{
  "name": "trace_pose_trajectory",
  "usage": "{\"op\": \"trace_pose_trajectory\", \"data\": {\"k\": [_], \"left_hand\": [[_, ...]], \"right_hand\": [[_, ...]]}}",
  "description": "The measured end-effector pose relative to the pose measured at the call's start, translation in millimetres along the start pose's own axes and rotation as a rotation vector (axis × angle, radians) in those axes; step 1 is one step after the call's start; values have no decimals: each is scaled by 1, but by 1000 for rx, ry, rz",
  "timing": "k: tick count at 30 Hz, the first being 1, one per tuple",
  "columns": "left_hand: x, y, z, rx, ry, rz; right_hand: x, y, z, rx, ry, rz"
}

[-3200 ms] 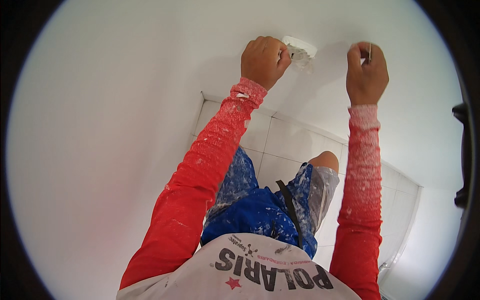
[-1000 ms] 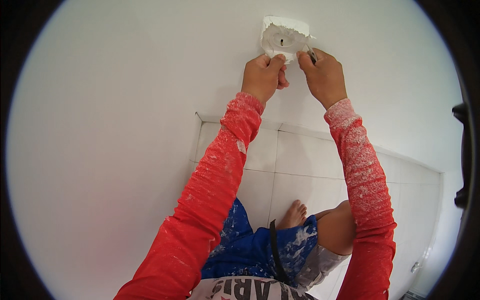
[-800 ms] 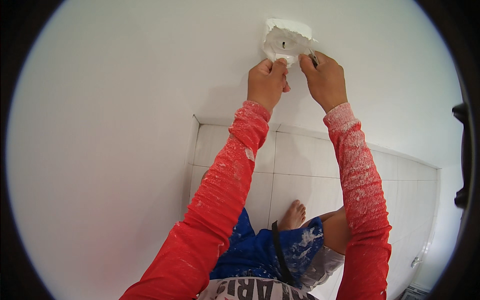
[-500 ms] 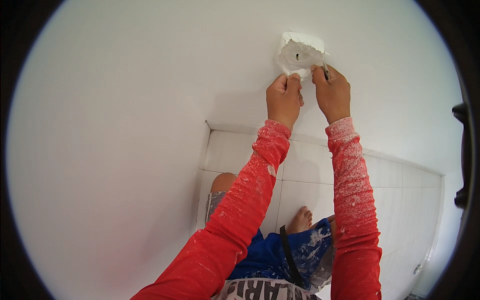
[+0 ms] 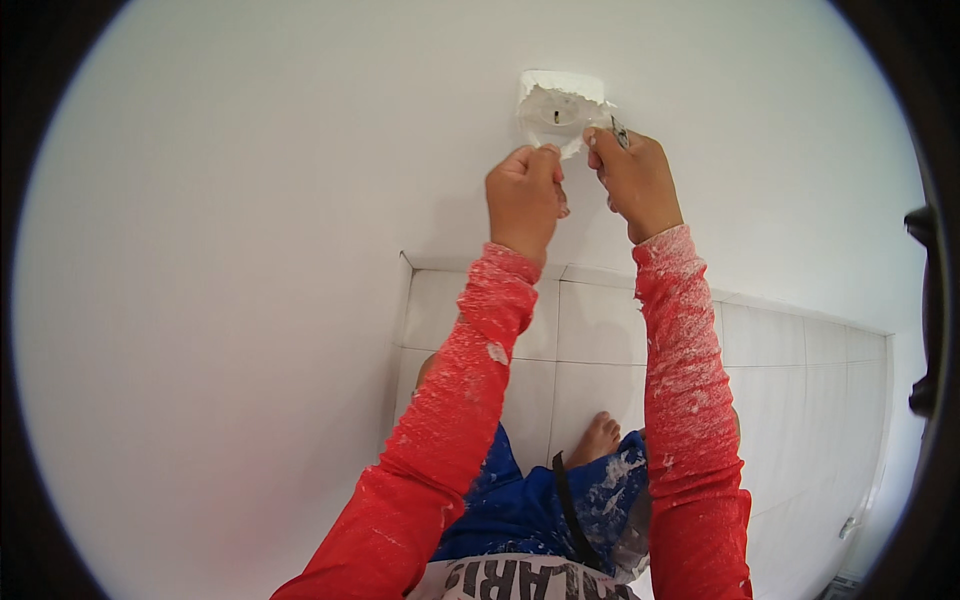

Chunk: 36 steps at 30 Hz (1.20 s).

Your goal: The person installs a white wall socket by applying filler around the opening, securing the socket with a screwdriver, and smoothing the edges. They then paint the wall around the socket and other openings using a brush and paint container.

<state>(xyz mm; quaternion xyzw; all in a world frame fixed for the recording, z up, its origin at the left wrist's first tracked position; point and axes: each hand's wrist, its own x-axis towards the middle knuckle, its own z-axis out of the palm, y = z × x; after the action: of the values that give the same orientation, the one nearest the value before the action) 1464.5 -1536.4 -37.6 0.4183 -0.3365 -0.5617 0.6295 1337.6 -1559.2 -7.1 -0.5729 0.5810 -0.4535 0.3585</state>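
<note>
A wall socket (image 5: pixel 556 116) is set in the white wall, its round middle showing through torn white masking tape (image 5: pixel 560 79). The tape still covers its upper edge. Just below the socket, my left hand (image 5: pixel 523 195) is closed in a pinch on a loose strip of that tape. On the socket's lower right, my right hand (image 5: pixel 638 182) is closed, thumb against the tape's torn edge. A small dark-and-silver tool (image 5: pixel 619 131) sticks up from the right hand; its kind cannot be made out. Both red sleeves are speckled with white dust.
The white wall (image 5: pixel 250 250) surrounds the socket and meets a corner on the left. Below lies a floor of pale tiles (image 5: pixel 600 310), with my bare foot (image 5: pixel 597 440) on it. Small objects (image 5: pixel 848 527) stand at the far lower right.
In the view, the socket and both hands have shifted left. The hands are slightly farther apart, and the tape opening's lower edge is pulled into a narrower strip.
</note>
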Motion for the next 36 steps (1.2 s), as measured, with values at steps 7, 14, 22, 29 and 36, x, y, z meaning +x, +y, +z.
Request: {"op": "trace_pose_trajectory", "data": {"k": [7,14,22,29,36], "left_hand": [[-4,46,-12,-151,-163,11],[-9,33,-44,-432,-248,-103],[-16,43,-109,192,98,51],[9,86,-40,1031,-216,331],[23,31,-71,741,-201,364]], "right_hand": [[-9,-54,-23,243,-237,-5],[-44,-59,23,-631,-157,-868],[-66,-3,44,-648,-202,-605],[-75,4,47,-628,-210,-619],[-71,12,23,-766,-308,-509]]}}
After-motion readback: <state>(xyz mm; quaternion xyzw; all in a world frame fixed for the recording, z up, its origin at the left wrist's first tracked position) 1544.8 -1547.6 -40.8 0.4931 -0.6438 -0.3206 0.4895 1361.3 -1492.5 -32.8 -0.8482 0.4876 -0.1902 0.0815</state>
